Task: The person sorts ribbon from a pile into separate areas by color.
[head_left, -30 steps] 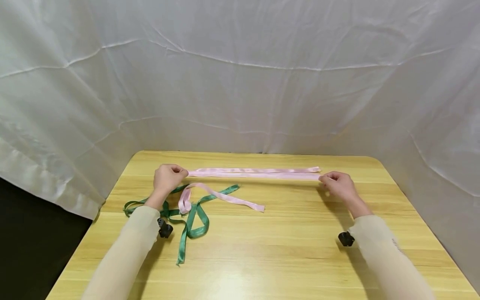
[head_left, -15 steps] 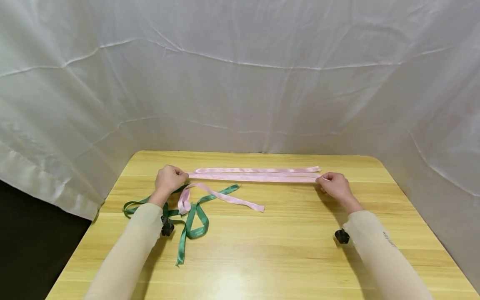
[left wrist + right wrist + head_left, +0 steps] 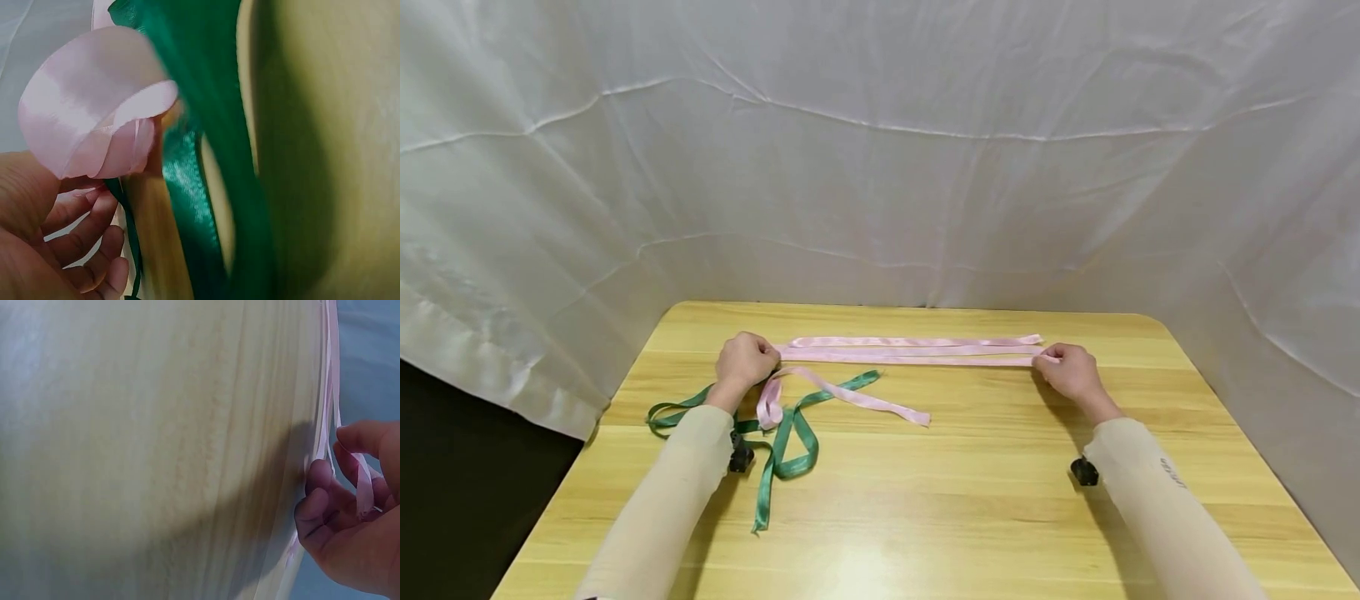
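A pink satin ribbon (image 3: 910, 361) runs stretched left to right near the far side of the table. My left hand (image 3: 747, 363) pinches its left part, and my right hand (image 3: 1070, 371) pinches the right end. Just beyond it lies another pink ribbon length (image 3: 917, 341), almost parallel. In the right wrist view, the ribbon's short end (image 3: 365, 487) hangs past the thumb and finger. A pink loop (image 3: 81, 100) bulges above the left hand in the left wrist view and covers its fingertips. Green satin ribbon (image 3: 200, 69) passes close beside that hand.
A curled pink tail (image 3: 872, 401) lies over tangled green ribbon (image 3: 797, 454) on the left half of the wooden table (image 3: 940, 500). Pale curtains (image 3: 880, 192) stand behind the table and at both sides. My left forearm overlaps some green ribbon.
The stretched ribbon has shifted toward me, opening a gap from the pink length behind it. My left hand moved slightly right, and my right hand slightly left.
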`<state>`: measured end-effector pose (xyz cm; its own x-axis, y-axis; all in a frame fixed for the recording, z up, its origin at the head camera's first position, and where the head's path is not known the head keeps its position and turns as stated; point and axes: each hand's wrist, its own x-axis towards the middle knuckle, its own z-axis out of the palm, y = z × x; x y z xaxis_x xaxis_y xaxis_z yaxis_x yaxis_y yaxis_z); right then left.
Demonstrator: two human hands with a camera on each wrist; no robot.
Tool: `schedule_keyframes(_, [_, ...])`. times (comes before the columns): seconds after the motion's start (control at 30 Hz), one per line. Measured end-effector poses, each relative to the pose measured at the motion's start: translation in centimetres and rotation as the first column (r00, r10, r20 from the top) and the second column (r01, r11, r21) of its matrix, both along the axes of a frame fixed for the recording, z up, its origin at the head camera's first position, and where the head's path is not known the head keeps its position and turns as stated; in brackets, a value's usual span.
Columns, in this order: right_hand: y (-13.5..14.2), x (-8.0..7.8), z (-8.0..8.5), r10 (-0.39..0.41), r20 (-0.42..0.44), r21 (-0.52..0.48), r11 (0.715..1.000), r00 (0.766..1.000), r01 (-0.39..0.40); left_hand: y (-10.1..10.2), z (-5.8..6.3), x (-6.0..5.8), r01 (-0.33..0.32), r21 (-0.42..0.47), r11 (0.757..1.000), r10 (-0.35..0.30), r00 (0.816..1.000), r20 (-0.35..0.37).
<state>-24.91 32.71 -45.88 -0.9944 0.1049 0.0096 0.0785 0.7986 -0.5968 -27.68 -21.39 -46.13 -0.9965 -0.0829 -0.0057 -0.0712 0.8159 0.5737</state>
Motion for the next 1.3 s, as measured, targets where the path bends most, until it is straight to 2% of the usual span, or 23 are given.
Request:
schedule_keyframes(0.27, [-0.13,-0.43,-0.61,-0.007,-0.093,0.073,0.997,0.996,0.014,0.16,-0.01,-0.13,0.004,-0.027,1.0,-0.004,1.0,0.0])
schedule_keyframes(0.53, [-0.07,-0.45,-0.65,-0.062,-0.072,0.125,0.99,0.995,0.071,-0.25,0.05,-0.21,0.023,-0.037,0.999,-0.022,0.999,0.023])
schedule_keyframes(0.77, [-0.23,-0.44,-0.65,-0.048,-0.061,0.143,0.988,0.997,0.056,-0.15,0.13,-0.18,0.024,-0.032,0.999,-0.023,0.999,0.031])
schedule_keyframes(1.03, [-0.52,-0.3,-0.93,-0.083,-0.129,0.222,0.969,0.988,0.111,0.19,0.02,-0.01,0.008,-0.027,1.0,-0.008,1.0,0.024])
schedule_keyframes(1.3, [-0.79,-0.31,-0.92,-0.085,-0.131,0.246,0.962,0.988,0.116,-0.09,0.21,0.12,0.017,-0.027,0.999,-0.017,1.0,0.012])
